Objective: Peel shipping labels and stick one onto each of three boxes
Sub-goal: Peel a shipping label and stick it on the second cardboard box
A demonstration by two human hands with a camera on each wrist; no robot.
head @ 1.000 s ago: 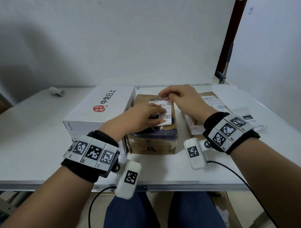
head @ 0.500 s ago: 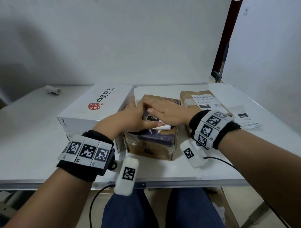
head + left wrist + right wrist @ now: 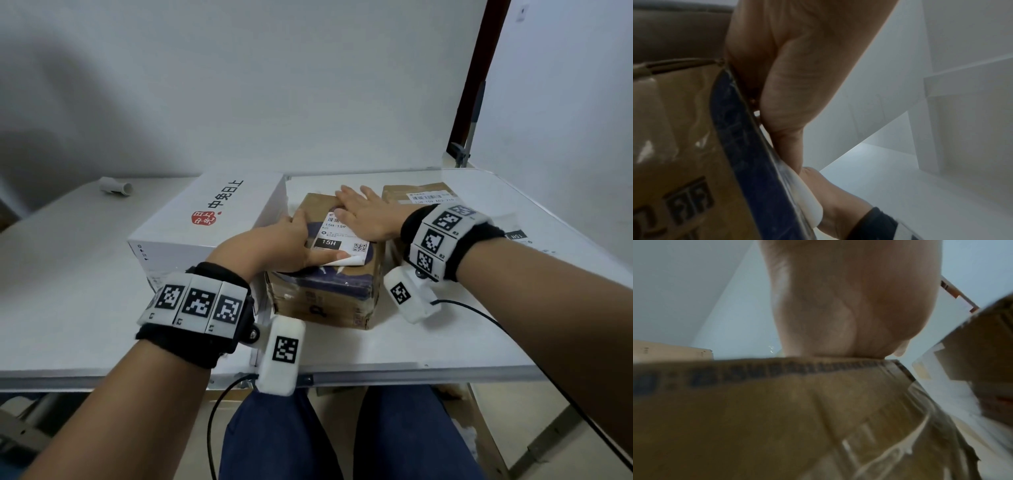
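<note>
The middle brown box, wrapped with dark blue tape, carries a white shipping label on its top. My left hand lies on the box's left top, thumb stretched over the label's near edge. The label's near corner curls up slightly. My right hand lies flat with straight fingers on the label's far end. A white box with red and black print stands at the left, and a brown box bearing a label stands at the right. In the wrist views, my left hand and my right hand press the box top.
A strip of label backing paper lies on the white table to the right of the boxes. A short white tube rests at the far left. The wall is close behind, and a dark red post rises at the right.
My right hand went from pinching the label's far edge to lying flat on it, then slid toward the box's far end. My left hand stayed on the box.
</note>
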